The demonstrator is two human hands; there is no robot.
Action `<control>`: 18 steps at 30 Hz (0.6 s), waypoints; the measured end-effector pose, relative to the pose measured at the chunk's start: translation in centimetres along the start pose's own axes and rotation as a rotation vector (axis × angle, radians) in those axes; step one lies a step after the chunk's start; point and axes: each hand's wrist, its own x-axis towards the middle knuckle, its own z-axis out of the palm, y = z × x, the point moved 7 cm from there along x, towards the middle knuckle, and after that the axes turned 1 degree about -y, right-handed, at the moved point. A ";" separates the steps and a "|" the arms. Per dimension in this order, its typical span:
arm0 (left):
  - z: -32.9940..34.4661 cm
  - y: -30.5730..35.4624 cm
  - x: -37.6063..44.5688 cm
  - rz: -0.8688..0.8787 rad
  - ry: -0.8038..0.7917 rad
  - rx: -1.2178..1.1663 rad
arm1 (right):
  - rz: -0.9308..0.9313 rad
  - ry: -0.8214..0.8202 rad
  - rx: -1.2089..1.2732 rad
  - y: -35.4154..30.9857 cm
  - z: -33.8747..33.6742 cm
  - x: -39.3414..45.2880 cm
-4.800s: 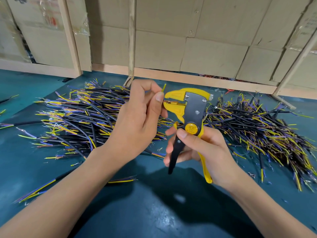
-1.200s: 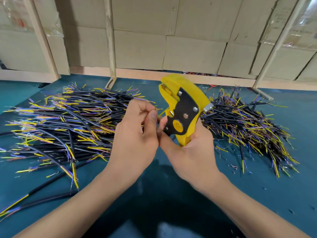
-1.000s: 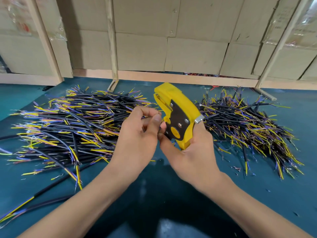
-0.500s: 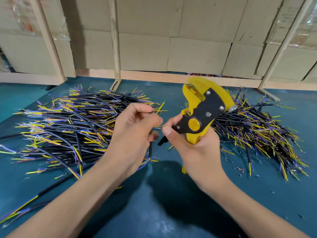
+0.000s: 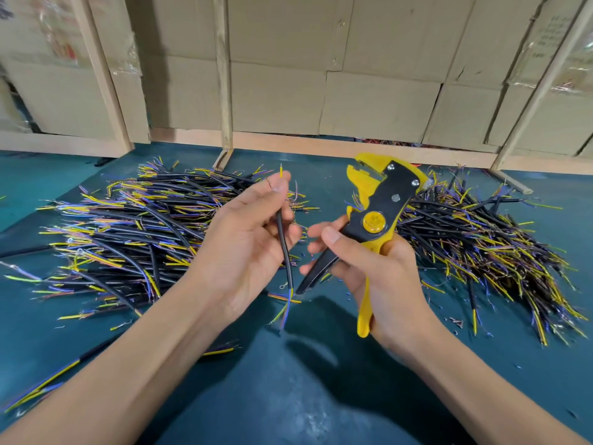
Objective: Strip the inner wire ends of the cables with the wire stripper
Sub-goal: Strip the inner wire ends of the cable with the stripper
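cable pile (image 5: 128, 239) left on table (image 5: 288, 396), second pile (image 5: 481, 245) right, boxes (image 5: 369, 75) behind

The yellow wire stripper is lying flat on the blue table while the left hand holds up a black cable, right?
Not quite. The head view shows the yellow wire stripper gripped in the right hand, above the blue table. The left hand does hold a black cable.

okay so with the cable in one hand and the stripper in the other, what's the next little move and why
Probably bring the wire stripper head left to the yellow wire end sticking up above the left hand. The right hand holds the tool apart from the cable.
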 end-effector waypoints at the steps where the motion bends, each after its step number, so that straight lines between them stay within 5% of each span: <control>1: 0.0 -0.2 0.0 -0.013 -0.010 -0.009 | -0.020 0.012 -0.053 -0.2 -0.1 0.0; 8: 0.6 -0.5 -0.3 -0.008 -0.111 0.039 | -0.064 0.069 -0.215 -0.5 0.0 -0.3; 18: 1.3 -0.4 -1.1 0.026 -0.155 0.321 | -0.001 -0.125 -0.152 -0.1 1.7 -1.2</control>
